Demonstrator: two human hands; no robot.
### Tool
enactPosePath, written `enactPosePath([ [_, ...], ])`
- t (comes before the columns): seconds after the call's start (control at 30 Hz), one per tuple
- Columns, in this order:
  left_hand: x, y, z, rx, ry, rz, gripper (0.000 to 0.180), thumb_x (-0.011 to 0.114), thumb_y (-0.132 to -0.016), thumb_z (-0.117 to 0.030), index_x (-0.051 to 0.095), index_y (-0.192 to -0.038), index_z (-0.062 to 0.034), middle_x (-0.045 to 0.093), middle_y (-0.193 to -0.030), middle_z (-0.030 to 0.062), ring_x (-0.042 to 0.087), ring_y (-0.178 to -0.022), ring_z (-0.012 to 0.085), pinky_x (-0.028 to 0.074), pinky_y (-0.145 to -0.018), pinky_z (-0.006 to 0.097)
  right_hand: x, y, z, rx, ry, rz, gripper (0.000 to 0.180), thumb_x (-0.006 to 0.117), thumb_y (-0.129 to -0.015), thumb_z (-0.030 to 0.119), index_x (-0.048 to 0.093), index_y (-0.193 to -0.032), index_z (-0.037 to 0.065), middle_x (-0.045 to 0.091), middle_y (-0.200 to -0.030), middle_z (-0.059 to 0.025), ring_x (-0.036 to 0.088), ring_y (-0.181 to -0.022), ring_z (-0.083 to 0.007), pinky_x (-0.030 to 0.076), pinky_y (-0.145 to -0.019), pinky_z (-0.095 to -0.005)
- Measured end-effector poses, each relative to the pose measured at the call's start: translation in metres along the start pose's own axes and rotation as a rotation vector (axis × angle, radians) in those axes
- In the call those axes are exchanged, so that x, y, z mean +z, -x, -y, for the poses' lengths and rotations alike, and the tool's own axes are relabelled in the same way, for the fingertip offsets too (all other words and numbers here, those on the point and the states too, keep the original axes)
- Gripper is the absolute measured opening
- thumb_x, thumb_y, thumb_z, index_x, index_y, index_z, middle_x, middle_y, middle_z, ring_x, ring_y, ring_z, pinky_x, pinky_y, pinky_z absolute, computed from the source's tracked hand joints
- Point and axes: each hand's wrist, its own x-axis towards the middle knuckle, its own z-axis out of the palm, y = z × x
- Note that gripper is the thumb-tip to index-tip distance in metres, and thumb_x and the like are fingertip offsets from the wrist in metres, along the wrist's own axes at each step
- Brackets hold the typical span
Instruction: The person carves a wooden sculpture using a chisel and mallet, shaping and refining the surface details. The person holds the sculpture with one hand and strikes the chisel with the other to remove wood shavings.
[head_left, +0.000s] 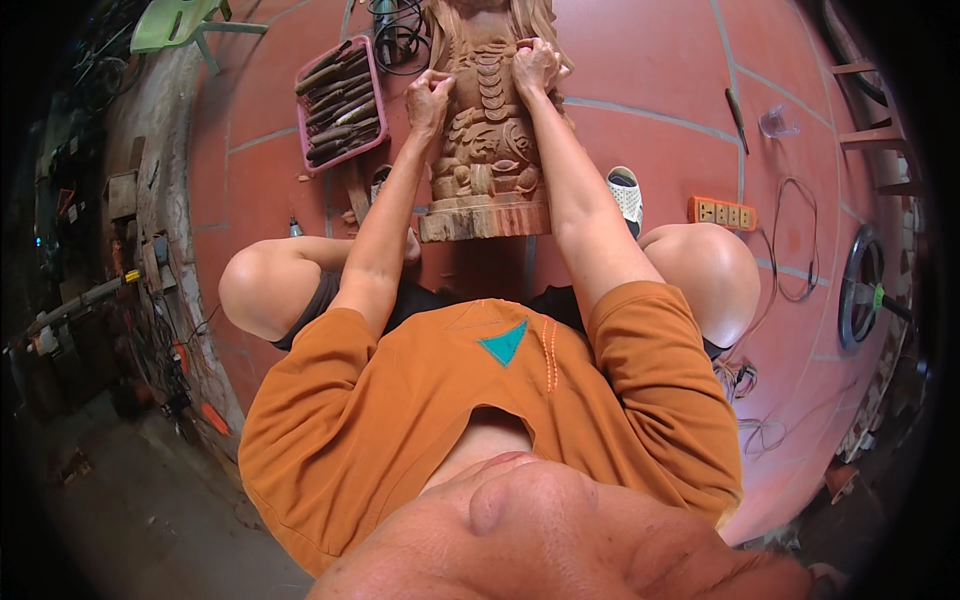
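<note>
A brown carved wooden statue (pixel 487 150) stands on a thick, rough-edged base between my knees, and its top runs out of view. My left hand (pixel 428 100) is at the statue's left side, its fingers curled closed. Farther up, my right hand (pixel 537 66) rests against the upper right of the carving with its fingers bent in a pinch. Whatever either hand may hold is too small or hidden to make out. Rows of overlapping round discs are carved down the middle, between the two hands.
A pink basket (pixel 374 72) full of chisels sits left of the statue, near a green plastic chair (pixel 180 28). On the red tiled floor to the right lie a single chisel (pixel 737 118), a clear cup (pixel 779 122), an orange power strip (pixel 722 213) and loose cable (pixel 815 250).
</note>
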Motion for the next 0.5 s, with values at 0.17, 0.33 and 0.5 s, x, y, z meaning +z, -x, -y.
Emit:
enactPosePath([
  [0.17,-0.007,0.011,0.078,-0.108,-0.019,0.025,0.017,0.069,-0.080,-0.019,0.070,-0.086,-0.0031,0.063,-0.062,0.0026,0.055,-0.052,0.0080,0.041,-0.045,0.023,0.004,-0.003,0.006,-0.026,-0.023,-0.019,0.018,0.054,-0.079,0.018,0.070,-0.083,0.025,0.066,-0.094,-0.0014,0.058,-0.097,-0.0232,0.035,-0.089,-0.0441],
  [0.33,-0.008,0.000,0.003,-0.006,0.080,-0.010,0.015,0.068,-0.082,-0.017,0.069,-0.088,-0.0030,0.063,-0.067,0.0002,0.053,-0.059,0.0056,0.042,-0.052,0.022,0.007,0.001,-0.005,-0.008,0.011,-0.002,0.016,0.056,-0.078,0.019,0.070,-0.082,0.025,0.066,-0.094,-0.0016,0.057,-0.097,-0.0226,0.034,-0.088,-0.0429],
  [0.5,0.004,0.008,-0.014,-0.035,0.218,-0.090,0.015,0.069,-0.078,-0.020,0.070,-0.088,-0.0084,0.061,-0.060,0.0010,0.054,-0.056,0.0079,0.044,-0.054,0.027,0.006,0.002,0.001,-0.017,0.015,-0.022,0.013,0.059,-0.077,0.020,0.070,-0.081,0.026,0.066,-0.093,-0.0005,0.058,-0.096,-0.0213,0.035,-0.088,-0.0449],
])
